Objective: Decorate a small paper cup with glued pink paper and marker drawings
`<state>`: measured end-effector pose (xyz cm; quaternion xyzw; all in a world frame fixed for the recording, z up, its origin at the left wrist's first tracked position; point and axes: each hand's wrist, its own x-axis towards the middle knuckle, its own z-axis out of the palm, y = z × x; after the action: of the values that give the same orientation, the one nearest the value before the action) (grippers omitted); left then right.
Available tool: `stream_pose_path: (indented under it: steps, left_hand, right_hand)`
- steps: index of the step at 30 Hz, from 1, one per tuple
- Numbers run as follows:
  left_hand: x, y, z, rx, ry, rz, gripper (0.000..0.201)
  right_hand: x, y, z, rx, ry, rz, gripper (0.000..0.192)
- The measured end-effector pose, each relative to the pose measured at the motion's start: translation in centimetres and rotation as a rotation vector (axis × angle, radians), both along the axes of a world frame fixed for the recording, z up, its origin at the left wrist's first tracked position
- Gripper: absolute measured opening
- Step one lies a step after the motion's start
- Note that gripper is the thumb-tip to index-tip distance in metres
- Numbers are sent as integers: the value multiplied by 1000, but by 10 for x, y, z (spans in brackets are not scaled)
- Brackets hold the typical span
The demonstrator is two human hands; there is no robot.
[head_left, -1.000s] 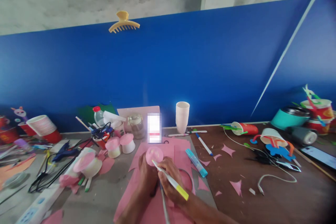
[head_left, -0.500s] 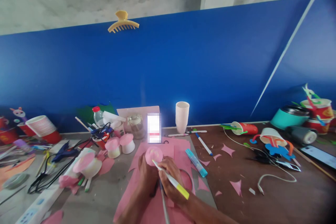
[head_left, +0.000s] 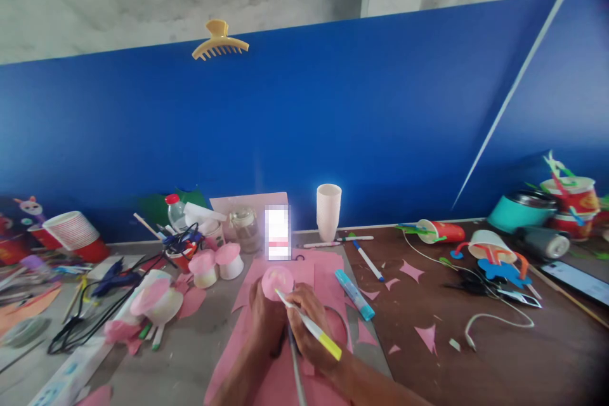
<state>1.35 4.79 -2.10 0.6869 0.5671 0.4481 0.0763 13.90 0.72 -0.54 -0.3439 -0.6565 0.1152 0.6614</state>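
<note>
My right hand (head_left: 307,323) is closed around a white marker with a yellow end (head_left: 318,334). The marker's tip rests on, or just over, a round pink paper piece (head_left: 276,279) with paler marks on it. Gripping that piece from the left and below is my left hand (head_left: 265,312); whether a cup sits under it is hidden. Beneath both hands lie pink paper sheets (head_left: 242,355). A grey strip or cord (head_left: 297,371) runs down between my forearms. Close by on the right is a light-blue marker-like tube (head_left: 354,295).
At left stand white cups with pink tops (head_left: 229,260), a glass jar (head_left: 244,228), black cables (head_left: 80,304) and a power strip (head_left: 66,371). A stack of white cups (head_left: 328,212) stands behind. Pink scraps (head_left: 412,271), scissors (head_left: 514,295) and a white cable (head_left: 499,320) lie right.
The whole view has shifted very slightly. Both hands, the marker and the round pink piece keep nearly the same positions relative to each other.
</note>
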Motion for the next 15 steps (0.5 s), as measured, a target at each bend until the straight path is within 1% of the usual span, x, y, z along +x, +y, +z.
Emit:
stream_pose_path:
  steps: [5, 9, 11, 15]
  left_hand:
    - [-1, 5, -13, 85, -16, -11, 27]
    - [-1, 7, -25, 112, -54, 48, 40]
    - [-1, 7, -28, 89, -58, 52, 44]
    - [-2, 6, -26, 60, -53, 24, 42]
  right_hand:
    - [0, 1, -1, 23, 3, 3, 14]
    - [-1, 3, -4, 19, 54, -22, 14]
    - [-1, 3, -6, 2, 81, -41, 14]
    - [0, 2, -6, -19, 83, -32, 15]
